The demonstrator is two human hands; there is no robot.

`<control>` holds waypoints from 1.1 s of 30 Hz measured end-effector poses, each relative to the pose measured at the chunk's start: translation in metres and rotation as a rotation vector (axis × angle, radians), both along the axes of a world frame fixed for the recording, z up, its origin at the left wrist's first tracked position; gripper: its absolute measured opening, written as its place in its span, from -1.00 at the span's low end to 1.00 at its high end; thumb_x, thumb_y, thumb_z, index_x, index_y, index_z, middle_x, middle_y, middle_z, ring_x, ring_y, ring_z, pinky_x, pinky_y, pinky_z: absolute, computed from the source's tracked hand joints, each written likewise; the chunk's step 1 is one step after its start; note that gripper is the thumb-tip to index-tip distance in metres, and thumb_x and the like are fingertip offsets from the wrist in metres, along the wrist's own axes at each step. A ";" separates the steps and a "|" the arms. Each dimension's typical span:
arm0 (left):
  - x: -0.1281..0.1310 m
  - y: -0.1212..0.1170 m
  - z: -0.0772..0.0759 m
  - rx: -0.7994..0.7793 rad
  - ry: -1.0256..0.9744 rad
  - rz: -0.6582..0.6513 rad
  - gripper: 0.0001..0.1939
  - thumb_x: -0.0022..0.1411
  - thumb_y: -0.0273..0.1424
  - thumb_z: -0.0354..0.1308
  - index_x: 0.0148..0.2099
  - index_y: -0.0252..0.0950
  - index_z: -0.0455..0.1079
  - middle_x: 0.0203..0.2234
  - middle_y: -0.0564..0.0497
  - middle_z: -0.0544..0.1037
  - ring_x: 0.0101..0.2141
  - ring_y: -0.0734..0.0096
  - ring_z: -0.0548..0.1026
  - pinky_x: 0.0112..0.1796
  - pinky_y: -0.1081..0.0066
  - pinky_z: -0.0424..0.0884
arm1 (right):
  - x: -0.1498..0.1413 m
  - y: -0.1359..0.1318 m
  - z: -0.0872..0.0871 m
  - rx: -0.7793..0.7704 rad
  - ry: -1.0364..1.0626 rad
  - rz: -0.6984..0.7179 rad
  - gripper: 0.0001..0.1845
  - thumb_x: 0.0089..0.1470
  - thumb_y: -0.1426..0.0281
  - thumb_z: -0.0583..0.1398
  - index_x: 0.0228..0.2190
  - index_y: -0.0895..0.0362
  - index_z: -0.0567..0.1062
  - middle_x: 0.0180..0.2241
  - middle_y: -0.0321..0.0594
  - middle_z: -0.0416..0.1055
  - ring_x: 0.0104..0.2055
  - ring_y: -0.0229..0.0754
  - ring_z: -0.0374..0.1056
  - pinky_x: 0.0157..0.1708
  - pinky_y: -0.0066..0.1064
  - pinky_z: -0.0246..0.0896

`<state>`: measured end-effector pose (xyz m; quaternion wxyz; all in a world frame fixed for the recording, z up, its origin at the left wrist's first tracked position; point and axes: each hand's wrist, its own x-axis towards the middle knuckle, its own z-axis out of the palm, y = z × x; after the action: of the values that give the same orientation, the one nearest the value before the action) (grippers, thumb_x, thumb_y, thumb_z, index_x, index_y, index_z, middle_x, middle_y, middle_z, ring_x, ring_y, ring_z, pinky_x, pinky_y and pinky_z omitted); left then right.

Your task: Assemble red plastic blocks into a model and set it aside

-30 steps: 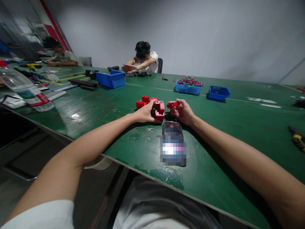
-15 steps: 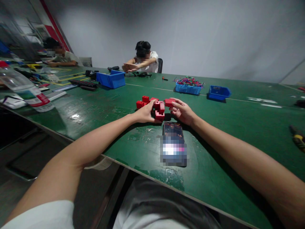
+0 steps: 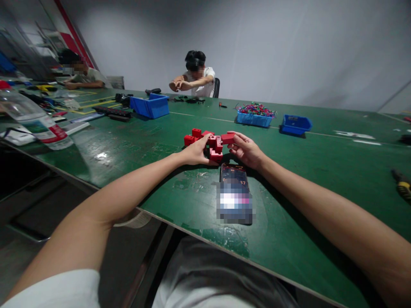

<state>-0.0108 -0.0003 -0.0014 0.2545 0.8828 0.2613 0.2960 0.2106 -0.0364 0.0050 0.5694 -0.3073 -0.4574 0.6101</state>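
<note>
The left hand (image 3: 197, 151) is curled round a red stack (image 3: 215, 155), while the right hand (image 3: 236, 141) pinches a red block (image 3: 227, 139) at its own left, right by the stack (whether they touch, one cannot tell). The step in hand looks like offering block to stack; the next move seems to call for a steady left hand and careful alignment.

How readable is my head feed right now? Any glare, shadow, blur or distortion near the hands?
Head view: the red block in the right hand reads clearly; glare spots the green tabletop left of the left hand; a dark shadow lies beside the right forearm; pixelation covers much of the phone; wide-angle stretch seems to tilt the bottle at far left.
</note>
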 end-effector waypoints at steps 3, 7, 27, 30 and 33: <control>0.000 0.001 -0.001 0.014 -0.003 -0.010 -0.01 -0.13 -0.20 0.46 0.27 -0.34 0.07 -0.07 -0.23 0.51 0.01 0.00 0.49 0.09 -0.01 0.33 | -0.002 0.000 0.001 0.022 -0.021 -0.033 -0.57 -0.23 0.22 0.48 -0.28 0.04 0.54 -0.35 -0.33 0.56 -0.39 -0.33 0.44 -0.47 -0.56 0.31; -0.001 0.004 -0.003 0.012 -0.019 -0.017 0.00 -0.15 -0.17 0.46 0.27 -0.32 0.08 -0.05 -0.22 0.51 0.02 0.00 0.49 0.09 0.00 0.34 | -0.007 0.001 0.003 0.065 -0.022 -0.087 -0.62 -0.19 0.19 0.46 -0.35 0.06 0.51 -0.35 -0.31 0.54 -0.31 -0.31 0.45 -0.36 -0.53 0.35; -0.001 0.005 -0.004 0.051 0.011 0.003 0.06 -0.16 -0.15 0.46 0.30 -0.36 0.05 0.11 -0.32 0.41 0.13 -0.05 0.41 0.14 0.04 0.31 | -0.029 -0.014 0.016 0.179 -0.135 -0.234 -0.35 -0.29 -0.04 0.44 -0.55 0.07 0.18 -0.61 -0.39 0.37 -0.66 -0.36 0.31 -0.74 -0.53 0.08; -0.001 0.006 -0.004 0.045 -0.006 -0.010 0.08 -0.16 -0.15 0.47 0.31 -0.35 0.02 0.13 -0.33 0.40 0.13 -0.05 0.41 0.14 0.04 0.31 | -0.030 -0.016 0.017 0.230 -0.181 -0.255 -0.37 -0.24 -0.11 0.39 -0.55 0.06 0.21 -0.65 -0.39 0.35 -0.68 -0.34 0.30 -0.75 -0.53 0.08; -0.001 0.007 -0.005 0.045 -0.007 0.005 0.10 -0.18 -0.13 0.48 0.31 -0.37 0.03 0.12 -0.34 0.41 0.13 -0.07 0.42 0.14 0.02 0.30 | -0.032 -0.018 0.018 0.252 -0.209 -0.274 -0.37 -0.21 -0.16 0.34 -0.54 0.05 0.21 -0.68 -0.41 0.32 -0.71 -0.33 0.27 -0.77 -0.51 0.05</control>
<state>-0.0123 0.0068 -0.0064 0.2348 0.8865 0.2561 0.3056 0.1784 -0.0546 0.0228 0.6305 -0.3544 -0.5405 0.4297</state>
